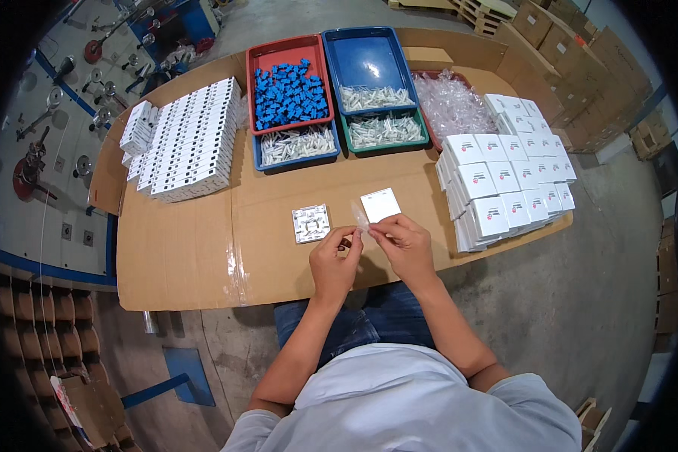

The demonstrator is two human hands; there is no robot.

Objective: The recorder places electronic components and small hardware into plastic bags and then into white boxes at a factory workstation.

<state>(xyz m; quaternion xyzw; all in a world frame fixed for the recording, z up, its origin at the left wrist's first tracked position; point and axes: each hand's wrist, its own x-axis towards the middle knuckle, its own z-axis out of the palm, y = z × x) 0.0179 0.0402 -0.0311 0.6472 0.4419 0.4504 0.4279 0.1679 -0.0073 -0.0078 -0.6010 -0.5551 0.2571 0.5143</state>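
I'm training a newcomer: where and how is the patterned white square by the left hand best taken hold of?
Probably its left and right edges, from above and left: the patterned white square lies flat, with the left hand beside its near right corner.

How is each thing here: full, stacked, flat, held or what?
Left hand: pinching a clear bag
Right hand: pinching that bag too
Square frame: lying flat
White plate: lying flat
Red tray: mostly filled with blue pieces
Upper blue tray: partly filled
Green tray: partly covered
White boxes: stacked
Plastic bags: heaped, crumpled
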